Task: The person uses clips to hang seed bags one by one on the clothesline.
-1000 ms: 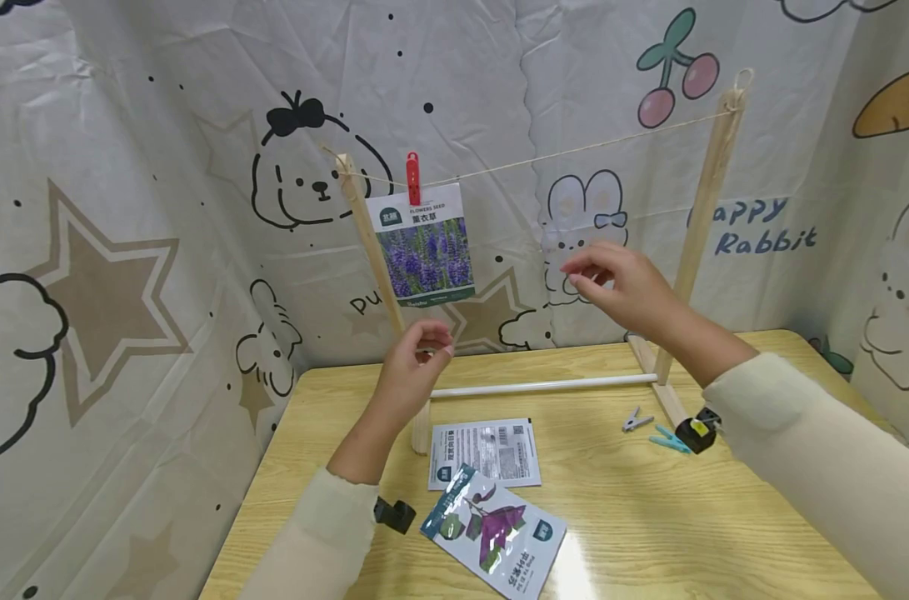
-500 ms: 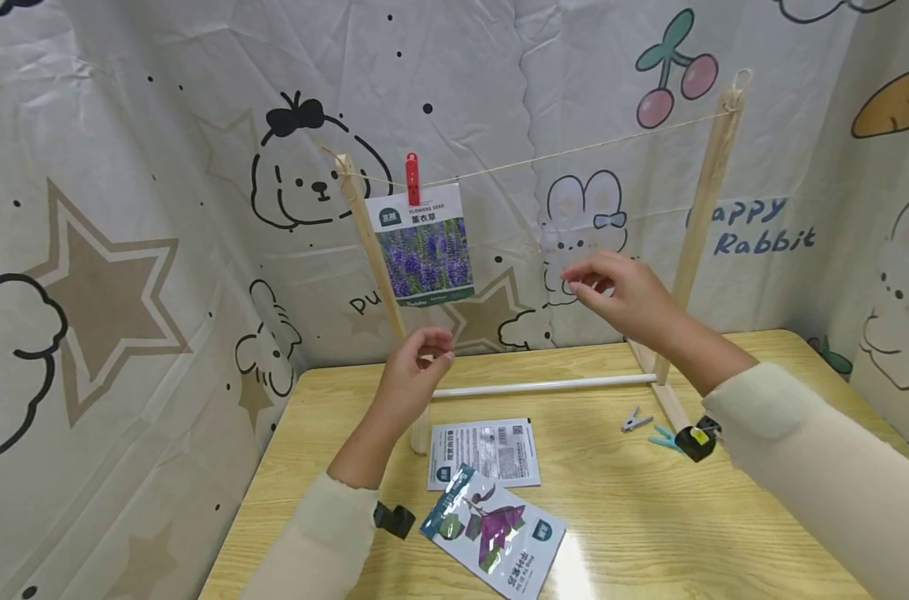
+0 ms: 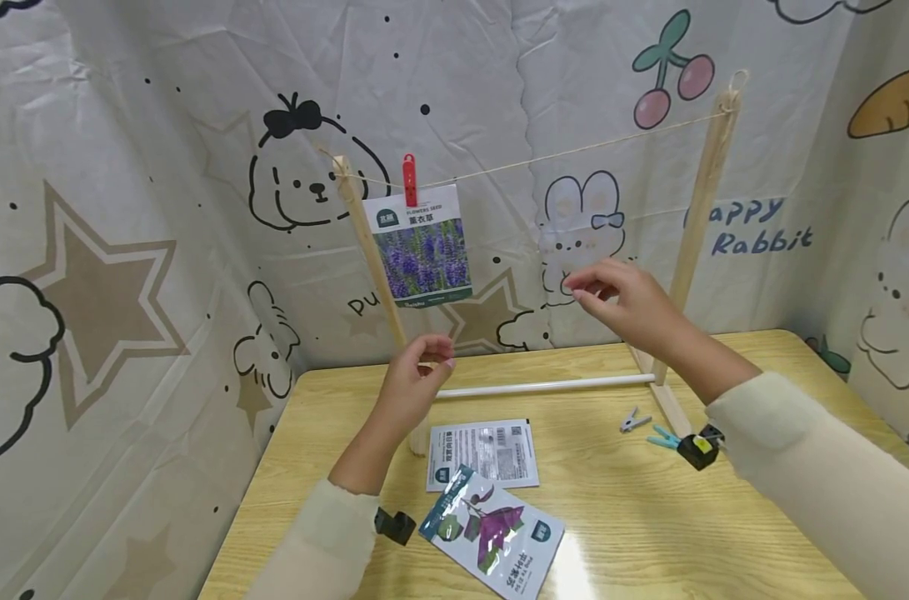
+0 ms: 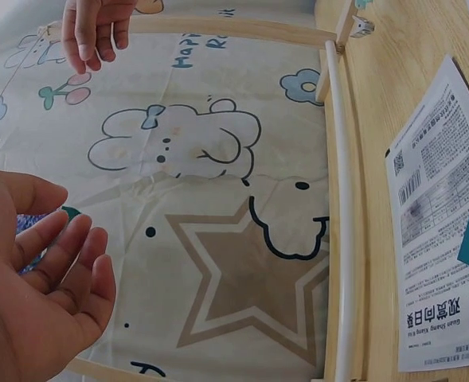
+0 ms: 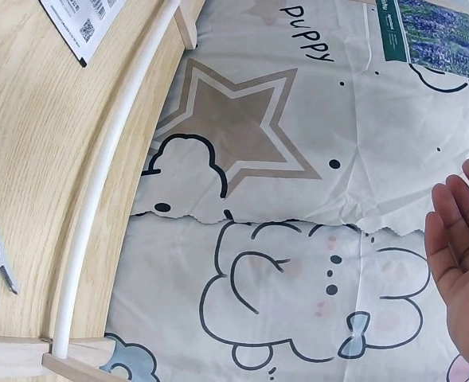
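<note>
A lavender seed packet (image 3: pixel 422 254) hangs from a string (image 3: pixel 544 156), held there by a red clothespin (image 3: pixel 410 180). Below the packet my left hand (image 3: pixel 412 375) is in the air, its fingers loosely bent and holding nothing. My right hand (image 3: pixel 622 300) hovers farther right, under the string, also with relaxed fingers and nothing in them. On the table, a seed packet with a purple leaf picture (image 3: pixel 493 533) overlaps a packet lying back side up (image 3: pixel 482 454). A grey clothespin (image 3: pixel 635 420) and a light blue clothespin (image 3: pixel 663 437) lie at the right, the blue one partly hidden by the wrist camera.
The string is tied between a left wooden post (image 3: pixel 367 242) and a right wooden post (image 3: pixel 703 225). A white rod (image 3: pixel 544 387) joins the posts low down, close over the table (image 3: pixel 611 517). A printed cloth backdrop (image 3: pixel 499 75) encloses the back and sides.
Both hands have sunk slightly, the right one most. The hanging packet stays on the string, and the packets on the table lie as before.
</note>
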The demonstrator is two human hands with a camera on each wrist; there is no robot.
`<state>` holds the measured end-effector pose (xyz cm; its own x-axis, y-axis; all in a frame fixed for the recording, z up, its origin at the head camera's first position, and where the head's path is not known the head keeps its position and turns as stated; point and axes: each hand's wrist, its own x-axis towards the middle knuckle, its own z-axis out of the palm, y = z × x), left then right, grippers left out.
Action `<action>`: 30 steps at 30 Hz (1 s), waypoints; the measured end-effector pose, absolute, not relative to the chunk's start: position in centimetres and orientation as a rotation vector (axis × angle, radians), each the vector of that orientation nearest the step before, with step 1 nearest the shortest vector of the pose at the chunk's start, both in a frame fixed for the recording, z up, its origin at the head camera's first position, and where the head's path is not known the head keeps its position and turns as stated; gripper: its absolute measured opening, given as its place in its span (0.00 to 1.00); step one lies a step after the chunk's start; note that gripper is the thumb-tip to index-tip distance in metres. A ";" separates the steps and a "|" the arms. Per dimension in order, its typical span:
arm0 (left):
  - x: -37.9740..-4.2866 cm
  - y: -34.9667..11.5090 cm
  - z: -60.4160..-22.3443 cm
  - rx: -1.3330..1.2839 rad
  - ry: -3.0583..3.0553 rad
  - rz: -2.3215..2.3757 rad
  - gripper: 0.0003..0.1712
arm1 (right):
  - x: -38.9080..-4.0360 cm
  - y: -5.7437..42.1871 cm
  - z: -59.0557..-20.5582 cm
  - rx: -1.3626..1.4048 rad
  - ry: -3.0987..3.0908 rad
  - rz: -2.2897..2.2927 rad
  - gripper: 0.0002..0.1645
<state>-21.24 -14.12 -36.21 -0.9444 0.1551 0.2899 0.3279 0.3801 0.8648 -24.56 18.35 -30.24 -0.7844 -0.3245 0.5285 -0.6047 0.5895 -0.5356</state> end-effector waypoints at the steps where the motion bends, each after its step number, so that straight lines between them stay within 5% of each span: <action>1: -21.2 -14.1 -36.3 -0.438 -2.475 -1.602 0.13 | -24.5 18.4 -30.3 0.750 -2.443 1.033 0.11; 30: -20.4 -14.0 -37.8 -0.421 -2.586 -1.519 0.11 | -24.1 19.5 -32.7 0.661 -2.510 1.038 0.11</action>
